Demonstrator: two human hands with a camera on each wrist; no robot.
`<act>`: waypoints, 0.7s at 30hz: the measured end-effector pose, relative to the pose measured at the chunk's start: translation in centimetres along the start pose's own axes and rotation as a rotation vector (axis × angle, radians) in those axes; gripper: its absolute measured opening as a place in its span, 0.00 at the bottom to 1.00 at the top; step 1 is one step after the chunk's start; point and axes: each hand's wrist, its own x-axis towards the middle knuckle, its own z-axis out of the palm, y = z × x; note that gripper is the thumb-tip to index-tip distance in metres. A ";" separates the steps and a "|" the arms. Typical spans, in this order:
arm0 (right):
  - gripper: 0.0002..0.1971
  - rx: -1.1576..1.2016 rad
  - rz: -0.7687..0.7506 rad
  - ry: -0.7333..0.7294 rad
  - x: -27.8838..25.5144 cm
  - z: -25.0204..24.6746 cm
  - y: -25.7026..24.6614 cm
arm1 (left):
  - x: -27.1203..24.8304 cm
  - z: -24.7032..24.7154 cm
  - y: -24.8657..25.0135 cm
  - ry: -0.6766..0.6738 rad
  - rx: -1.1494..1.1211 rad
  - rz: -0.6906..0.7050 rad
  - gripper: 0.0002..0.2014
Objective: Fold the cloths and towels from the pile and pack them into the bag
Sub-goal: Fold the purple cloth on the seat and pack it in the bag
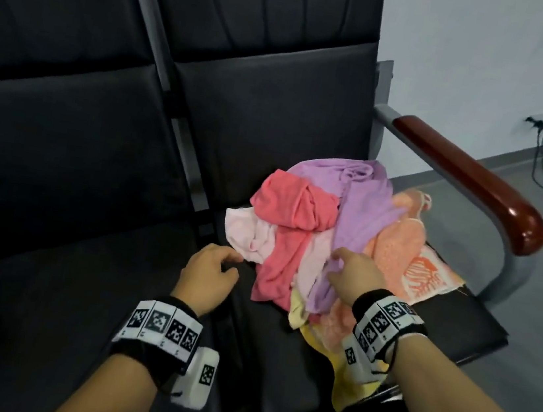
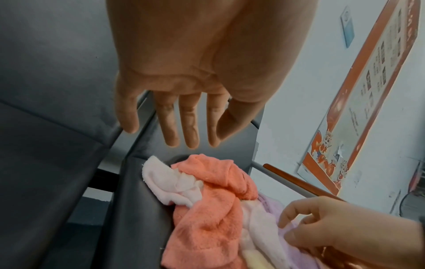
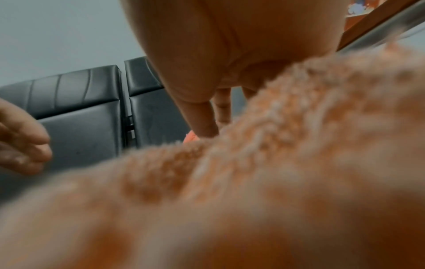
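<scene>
So the right hand (image 1: 356, 272) is down on the pile, thumb and fingers pinching a fold of the lilac cloth (image 1: 362, 211) near its lower edge; the left wrist view shows the curled fingers (image 2: 296, 213) closing on that pale purple fabric. The left hand (image 1: 209, 277) holds nothing, fingers straight and relaxed over the black seat (image 1: 134, 291), just beside the pile's left edge but not touching any cloth as far as I can see.

The pile itself sits on the end seat of a row of black padded chairs: a coral-pink towel (image 1: 290, 222) draped over a pale pink cloth (image 1: 247, 233), the lilac one on top to the right, an orange patterned towel (image 1: 405, 254) underneath toward the armrest, and a yellow cloth (image 1: 343, 381) hanging off the front edge under the right wrist.

The reddish-brown wooden armrest (image 1: 467, 176) is right of the pile. Both wrists wear bands with black-and-white square marker codes. There's an orange-bordered poster (image 2: 358, 102) on the wall, but its writing is too small to read. The right wrist view is mostly blurred orange terry.
</scene>
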 end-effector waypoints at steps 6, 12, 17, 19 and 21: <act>0.02 0.099 -0.061 0.116 -0.3 -2.7 -0.6 | -1.1 -0.2 0.3 -0.023 0.012 0.048 0.14; 0.08 0.636 -0.505 0.380 -8.4 -9.1 -9.9 | -5.0 -3.0 3.0 -0.015 -0.261 0.176 0.24; 0.04 0.728 -0.804 0.121 -16.9 -7.9 -18.1 | -10.6 -6.5 3.9 0.123 -0.468 0.380 0.29; 0.03 0.666 -0.841 0.050 -18.9 -6.0 -19.7 | -13.0 -8.3 2.5 0.200 -0.483 0.398 0.23; 0.04 0.632 -0.841 -0.011 -20.5 -3.9 -20.7 | -15.5 -9.9 0.1 0.266 -0.432 0.375 0.23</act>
